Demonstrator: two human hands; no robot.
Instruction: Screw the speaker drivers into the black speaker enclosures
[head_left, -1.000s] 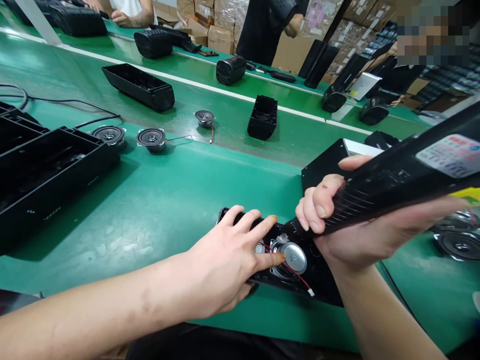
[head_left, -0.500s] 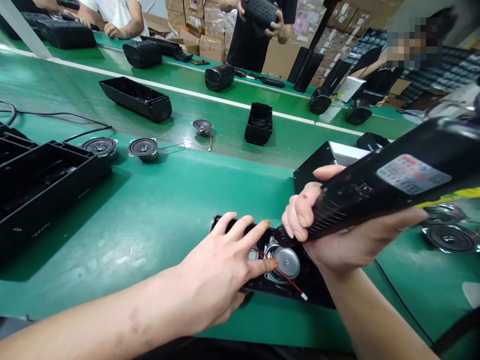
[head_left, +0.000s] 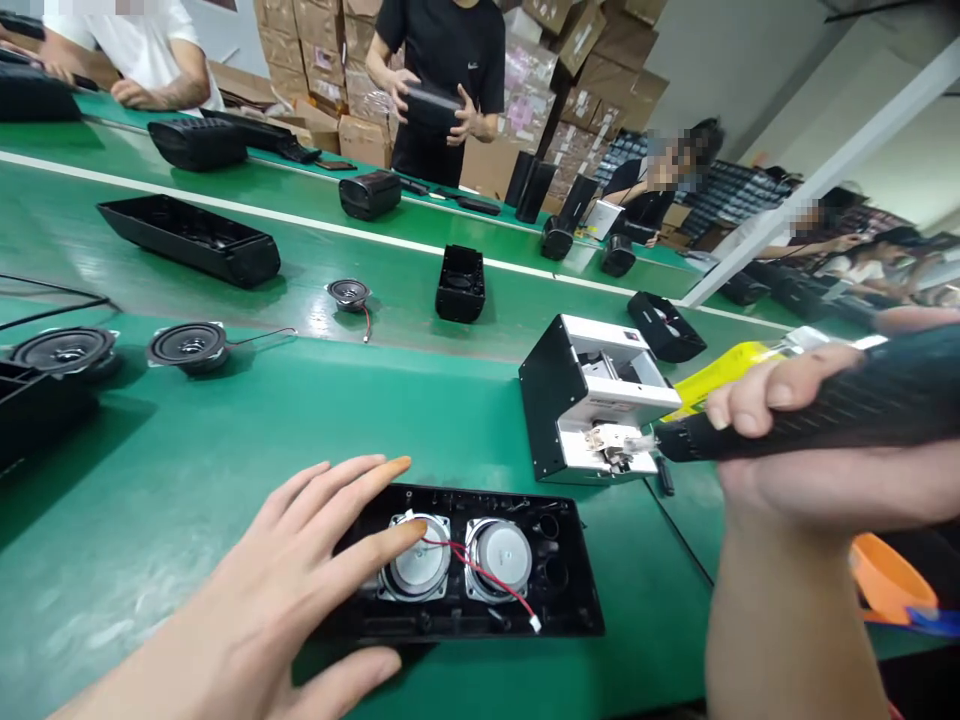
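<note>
Okay, black speaker panel (head_left: pixel 570 610) lies flat on the green surface (head_left: pixel 187 520), left driver (head_left: pixel 416 560) and right driver (head_left: pixel 500 555) both uncovered, red wire (head_left: pixel 480 563) running between them. Left hand (head_left: pixel 300 570) is open over the panel's left edge, left fingers (head_left: pixel 352 485) spread wide, holding nothing, one fingertip just beside the left driver. Right hand (head_left: pixel 795 470) is clear of the panel, right fingers (head_left: pixel 780 385) wrapped around a black ribbed power driver (head_left: pixel 885 410), tip aimed at an open black-and-white housing (head_left: pixel 592 395) just beyond the panel. Nothing covers the panel's drivers.
</note>
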